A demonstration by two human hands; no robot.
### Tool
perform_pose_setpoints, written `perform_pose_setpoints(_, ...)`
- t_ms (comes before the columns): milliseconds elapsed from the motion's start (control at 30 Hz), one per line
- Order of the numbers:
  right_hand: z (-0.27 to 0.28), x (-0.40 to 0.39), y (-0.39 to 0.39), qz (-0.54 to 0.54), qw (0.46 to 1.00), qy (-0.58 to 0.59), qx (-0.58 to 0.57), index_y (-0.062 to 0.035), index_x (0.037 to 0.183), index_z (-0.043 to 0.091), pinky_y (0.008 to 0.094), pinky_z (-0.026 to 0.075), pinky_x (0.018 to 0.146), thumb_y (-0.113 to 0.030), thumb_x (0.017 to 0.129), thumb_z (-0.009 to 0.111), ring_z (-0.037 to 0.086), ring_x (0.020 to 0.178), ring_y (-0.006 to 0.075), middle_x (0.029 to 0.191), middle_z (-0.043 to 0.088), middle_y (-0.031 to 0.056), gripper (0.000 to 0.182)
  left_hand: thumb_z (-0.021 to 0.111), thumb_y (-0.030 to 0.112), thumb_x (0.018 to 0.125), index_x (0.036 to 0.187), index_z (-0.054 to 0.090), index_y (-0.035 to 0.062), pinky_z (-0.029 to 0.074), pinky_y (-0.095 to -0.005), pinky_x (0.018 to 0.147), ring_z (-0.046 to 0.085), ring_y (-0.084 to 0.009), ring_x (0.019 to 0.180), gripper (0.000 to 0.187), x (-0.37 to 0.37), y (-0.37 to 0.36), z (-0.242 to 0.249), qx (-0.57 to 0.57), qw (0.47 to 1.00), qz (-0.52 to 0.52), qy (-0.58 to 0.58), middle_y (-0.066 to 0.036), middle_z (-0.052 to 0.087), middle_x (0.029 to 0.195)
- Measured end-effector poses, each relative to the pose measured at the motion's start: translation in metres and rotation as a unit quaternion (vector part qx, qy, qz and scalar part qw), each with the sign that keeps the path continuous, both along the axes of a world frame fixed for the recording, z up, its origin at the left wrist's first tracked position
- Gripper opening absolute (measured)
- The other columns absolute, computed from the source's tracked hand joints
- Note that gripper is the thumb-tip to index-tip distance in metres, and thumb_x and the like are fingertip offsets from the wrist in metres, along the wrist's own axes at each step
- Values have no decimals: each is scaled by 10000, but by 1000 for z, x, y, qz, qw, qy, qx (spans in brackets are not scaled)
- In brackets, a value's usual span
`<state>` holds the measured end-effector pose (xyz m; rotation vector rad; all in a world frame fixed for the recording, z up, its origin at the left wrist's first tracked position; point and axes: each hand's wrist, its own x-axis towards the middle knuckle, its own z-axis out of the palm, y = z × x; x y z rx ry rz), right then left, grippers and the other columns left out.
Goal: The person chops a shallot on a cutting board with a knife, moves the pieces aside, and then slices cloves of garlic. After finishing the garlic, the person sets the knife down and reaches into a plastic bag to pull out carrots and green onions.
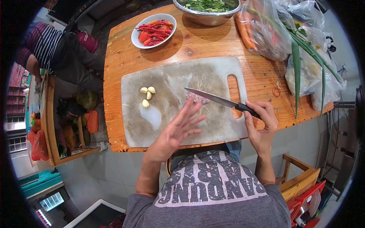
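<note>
My right hand [262, 123] grips the black handle of a knife [216, 98], whose blade points left over the cutting board [133, 131]. Under and beside the blade lies a small heap of chopped pinkish shallot or garlic [197, 97], partly covered by the knife. My left hand [180, 127] is held above the board just below the heap, fingers spread, with nothing in it. Several peeled garlic cloves [145, 103] lie on the left part of the board.
A white bowl of red chilies [134, 37] stands at the back left, and a metal bowl of cut greens [209, 16] at the back. Plastic bags with carrots [266, 34] and green onions [296, 72] lie at the right. Another person [49, 47] is at the far left.
</note>
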<state>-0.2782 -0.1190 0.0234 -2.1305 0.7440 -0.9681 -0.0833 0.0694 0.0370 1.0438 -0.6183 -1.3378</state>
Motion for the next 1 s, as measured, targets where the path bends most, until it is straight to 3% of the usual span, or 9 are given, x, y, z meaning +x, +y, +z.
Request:
perform_pose_setpoints(67,2,0,0,9,1000,-2,12,-3,1072,755,311,511,765,24,777,768,637,867,217,948,659,105,296,542,893,766,1642,-29,150,385,-485,1114,319,-394,1485,1283,0,1,-1,-51,988,-28,141,-259,143,1667)
perform_pose_setpoints(167,0,0,-1,-2,1000,-5,20,-1,1067,754,310,515,773,34,777,766,640,877,215,953,658,108,292,266,908,860,1644,-35,239,394,-524,1079,498,-369,1321,1074,-4,-4,5,4,946,25,322,-244,407,1523)
perform_pose_setpoints(267,-2,-2,-2,4,1000,-14,20,2,1057,752,306,516,775,42,775,766,642,885,212,957,657,108,285,195,837,931,1639,-10,304,533,-474,834,617,-261,822,910,-2,-1,-27,-134,849,-48,510,-168,633,986)
perform_pose_setpoints(367,-3,0,2,14,999,-27,32,2,1041,749,308,521,774,45,777,764,648,894,216,956,657,111,267,189,778,976,1635,9,323,501,-356,512,383,-142,485,820,-3,-1,-24,-140,767,-22,625,-36,437,595)
perform_pose_setpoints(467,-8,2,6,57,997,-30,45,2,1034,747,309,525,778,43,781,762,646,898,221,962,654,117,257,190,738,1003,1633,19,328,418,-264,374,364,-101,415,770,-9,-6,-26,-163,707,30,688,-14,434,526)
perform_pose_setpoints(567,-10,2,10,67,997,17,18,2,1034,745,314,524,768,38,785,764,635,885,220,975,653,121,252,202,720,1014,1635,23,312,438,-254,376,392,-98,410,764,-15,-6,-26,-199,668,17,717,-14,451,512)
perform_pose_setpoints(867,-12,2,2,7,999,-3,52,16,1052,739,296,499,736,52,810,749,617,878,217,952,638,112,245,194,701,1024,1630,-37,293,462,-247,379,411,-94,389,766,-15,1,-26,-184,682,48,706,-17,488,510)
perform_pose_setpoints(1000,-13,-2,6,30,997,-5,75,10,1037,740,294,487,737,50,796,755,614,869,217,949,637,106,245,198,664,1041,1628,-44,292,510,-265,398,437,-99,382,736,-15,0,-27,-209,646,58,732,-24,515,518)
